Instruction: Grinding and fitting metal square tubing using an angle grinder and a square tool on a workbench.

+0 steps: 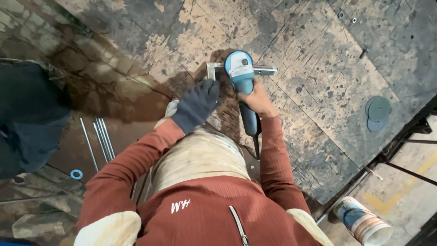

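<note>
The right hand (257,99) is bare and clamped around the blue angle grinder (243,86), whose head sits on a metal bracket (214,69) on the scarred desk (309,59). The gloved left hand (196,105) presses on the bracket, fingers together. A can (364,222) stands on the floor; its contents cannot be told

Grinder (242,79) on the metal piece (261,70), mid-table (318,82).
Left hand (196,105) just left of it, right hand (256,99) on its body; discs (377,113) far right, rods (102,139) on the floor at left.
</note>
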